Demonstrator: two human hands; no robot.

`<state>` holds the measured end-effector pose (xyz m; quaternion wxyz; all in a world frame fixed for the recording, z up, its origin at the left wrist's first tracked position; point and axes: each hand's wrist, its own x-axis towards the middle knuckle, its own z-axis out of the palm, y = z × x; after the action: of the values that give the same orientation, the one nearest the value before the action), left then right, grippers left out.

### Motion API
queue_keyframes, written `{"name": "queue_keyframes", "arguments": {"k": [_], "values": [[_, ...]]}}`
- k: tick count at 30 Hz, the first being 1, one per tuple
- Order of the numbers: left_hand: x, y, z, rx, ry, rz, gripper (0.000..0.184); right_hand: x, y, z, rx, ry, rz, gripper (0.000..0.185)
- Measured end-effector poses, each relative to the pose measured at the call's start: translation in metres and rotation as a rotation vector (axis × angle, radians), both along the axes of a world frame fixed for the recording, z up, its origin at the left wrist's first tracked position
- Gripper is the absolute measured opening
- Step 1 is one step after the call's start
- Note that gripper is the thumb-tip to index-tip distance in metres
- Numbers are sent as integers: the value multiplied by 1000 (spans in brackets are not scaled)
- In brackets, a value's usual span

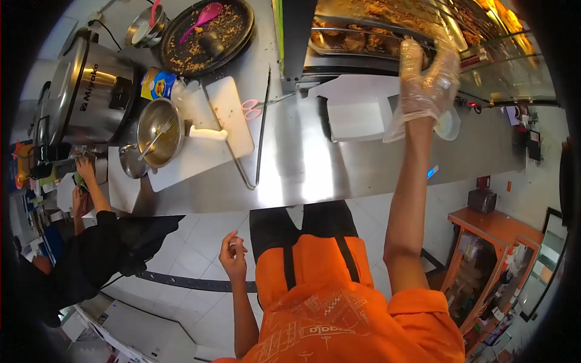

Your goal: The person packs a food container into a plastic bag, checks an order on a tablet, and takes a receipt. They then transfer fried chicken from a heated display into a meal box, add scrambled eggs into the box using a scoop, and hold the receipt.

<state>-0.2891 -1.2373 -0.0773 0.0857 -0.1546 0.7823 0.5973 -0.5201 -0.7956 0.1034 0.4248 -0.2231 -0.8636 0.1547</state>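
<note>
Right hand (428, 83) held fingers apart near food (356, 41), left hand (233, 254) loosely curled; likely light, crumbly, best gripped by sides.

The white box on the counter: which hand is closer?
Right: the right hand is by the white box's right side; the left hand is back from the counter.

An orange shirt (387, 320) with pale print (330, 302), black trousers (275, 228) and one clear plastic glove (443, 81) are worn.

white glare on steel counter (363, 164), fisheye-warped dark edges
</note>
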Motion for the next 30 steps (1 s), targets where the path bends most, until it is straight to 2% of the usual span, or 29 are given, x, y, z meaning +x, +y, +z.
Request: {"name": "queue_keyframes", "arguments": {"k": [1,2,3,5,10,18,21,30], "values": [[4,3,2,-21,-57,19,23,-1,-5,7,108,-62,154,54],[7,9,6,-13,-86,10,23,-15,-6,5,315,-176,93,44],[10,16,11,-14,-76,11,23,-33,-7,15,365,-249,155,42],[15,30,18,-10,-73,5,23,-76,1,49,18,-742,169,62],[31,54,43,-79,-21,36,20,-139,40,55,53,-962,312,59],[111,58,15,-143,-90,268,18,-117,54,59,19,-878,289,54],[132,63,-10,-180,-57,204,18,-101,56,60,0,-797,257,52],[147,91,-71,-86,-130,260,19,-39,59,37,-41,-359,105,47]]}}
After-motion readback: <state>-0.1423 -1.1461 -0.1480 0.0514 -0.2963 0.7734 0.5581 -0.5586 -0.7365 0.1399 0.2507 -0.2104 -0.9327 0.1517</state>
